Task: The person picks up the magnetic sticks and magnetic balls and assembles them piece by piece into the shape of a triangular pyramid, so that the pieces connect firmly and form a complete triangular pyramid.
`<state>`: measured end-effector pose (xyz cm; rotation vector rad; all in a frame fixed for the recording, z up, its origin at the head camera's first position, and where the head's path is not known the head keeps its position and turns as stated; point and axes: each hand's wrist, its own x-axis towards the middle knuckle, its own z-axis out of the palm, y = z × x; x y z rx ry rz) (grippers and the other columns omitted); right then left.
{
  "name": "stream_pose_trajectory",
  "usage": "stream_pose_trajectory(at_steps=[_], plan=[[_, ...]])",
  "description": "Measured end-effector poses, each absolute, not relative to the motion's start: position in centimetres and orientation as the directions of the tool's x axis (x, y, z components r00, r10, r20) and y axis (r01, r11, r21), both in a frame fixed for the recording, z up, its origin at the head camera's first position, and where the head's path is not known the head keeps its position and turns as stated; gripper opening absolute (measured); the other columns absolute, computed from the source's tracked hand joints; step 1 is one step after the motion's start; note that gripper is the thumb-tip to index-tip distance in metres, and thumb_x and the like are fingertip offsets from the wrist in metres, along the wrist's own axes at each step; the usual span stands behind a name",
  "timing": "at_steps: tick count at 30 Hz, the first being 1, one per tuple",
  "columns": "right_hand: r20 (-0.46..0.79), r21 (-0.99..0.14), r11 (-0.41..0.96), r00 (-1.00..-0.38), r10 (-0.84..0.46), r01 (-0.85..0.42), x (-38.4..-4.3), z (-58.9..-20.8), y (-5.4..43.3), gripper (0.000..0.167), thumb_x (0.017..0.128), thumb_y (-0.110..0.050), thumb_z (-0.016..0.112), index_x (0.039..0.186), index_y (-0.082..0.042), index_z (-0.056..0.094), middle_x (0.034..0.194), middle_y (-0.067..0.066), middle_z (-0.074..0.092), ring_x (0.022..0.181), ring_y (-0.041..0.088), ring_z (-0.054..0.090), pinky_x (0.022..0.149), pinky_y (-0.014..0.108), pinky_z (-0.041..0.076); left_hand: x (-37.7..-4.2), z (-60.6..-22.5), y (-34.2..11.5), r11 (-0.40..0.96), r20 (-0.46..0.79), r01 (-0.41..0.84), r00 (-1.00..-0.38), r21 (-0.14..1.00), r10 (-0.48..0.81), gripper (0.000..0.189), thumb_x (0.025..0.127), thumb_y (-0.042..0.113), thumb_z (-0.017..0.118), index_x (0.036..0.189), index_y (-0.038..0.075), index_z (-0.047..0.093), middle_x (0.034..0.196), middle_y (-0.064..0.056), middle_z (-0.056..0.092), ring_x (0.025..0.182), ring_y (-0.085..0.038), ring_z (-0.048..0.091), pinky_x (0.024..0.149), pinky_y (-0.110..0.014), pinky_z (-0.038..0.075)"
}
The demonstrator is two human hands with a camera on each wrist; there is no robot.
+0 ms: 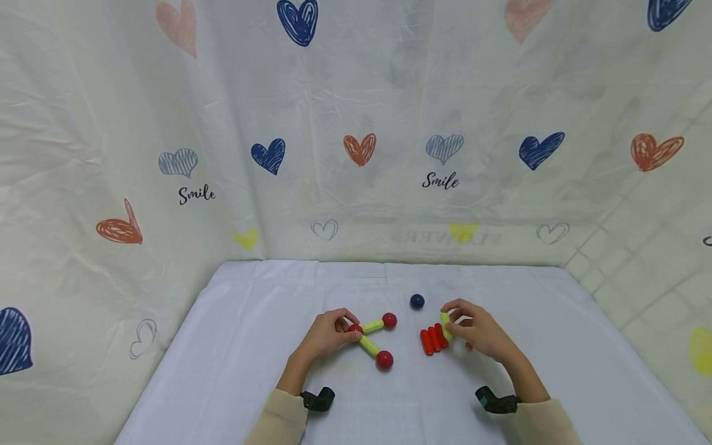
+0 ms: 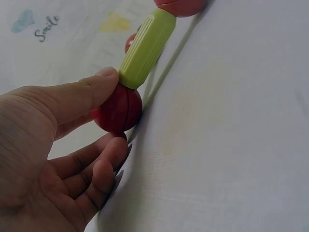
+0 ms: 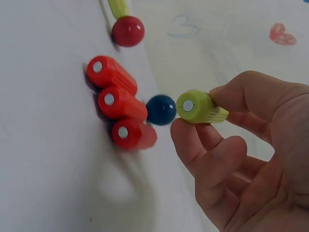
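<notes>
My left hand (image 1: 329,334) pinches a red ball (image 2: 118,108) between thumb and fingers. Two yellow-green rods fan out from that ball in a V, the upper rod (image 1: 373,326) and the lower rod (image 1: 369,345). At their far ends sit a red ball (image 1: 390,320) and another red ball (image 1: 384,360). On the other side, my right hand (image 1: 483,332) grips a loose yellow-green rod (image 3: 195,107) by its side; a pale round disc shows on its end. Just left of this hand, three red rods (image 3: 123,102) lie side by side on the table.
A dark blue ball (image 1: 417,301) rests behind the red rods. White cloth covers the table (image 1: 222,395), and a sheet printed with hearts (image 1: 356,99) hangs behind its far edge. Each wrist wears a black camera, such as the left camera (image 1: 318,400).
</notes>
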<state>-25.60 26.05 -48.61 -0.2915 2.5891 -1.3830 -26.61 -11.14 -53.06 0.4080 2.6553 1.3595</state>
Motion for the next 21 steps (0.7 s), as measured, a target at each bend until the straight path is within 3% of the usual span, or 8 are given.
stream_pose_trajectory(at_steps=[11, 21], plan=[[-0.067, -0.857, 0.503, -0.946, -0.316, -0.108, -24.8, -48.5, 22.1, 0.032, 0.097, -0.017, 0.068, 0.127, -0.009, 0.06, 0.105, 0.013, 0.059, 0.074, 0.032, 0.062, 0.048, 0.027, 0.047, -26.6, -53.0, -11.4, 0.565, -0.003, 0.181, -0.951, 0.805, 0.308, 0.024, 0.082, 0.036, 0.086, 0.098, 0.028, 0.071, 0.085, 0.006, 0.065, 0.075, -0.012, 0.057, 0.066, -0.026, 0.045], [-0.061, -0.853, 0.509, -0.944, -0.324, -0.119, -24.4, -48.7, 19.0, 0.031, 0.096, -0.016, 0.07, 0.125, -0.011, 0.061, 0.105, 0.01, 0.062, 0.079, 0.025, 0.065, 0.055, 0.028, 0.051, -26.5, -52.8, -11.3, 0.567, -0.009, 0.18, -0.95, 0.804, 0.314, 0.025, 0.082, 0.036, 0.086, 0.099, 0.026, 0.071, 0.089, 0.006, 0.066, 0.079, -0.013, 0.058, 0.068, -0.028, 0.046]])
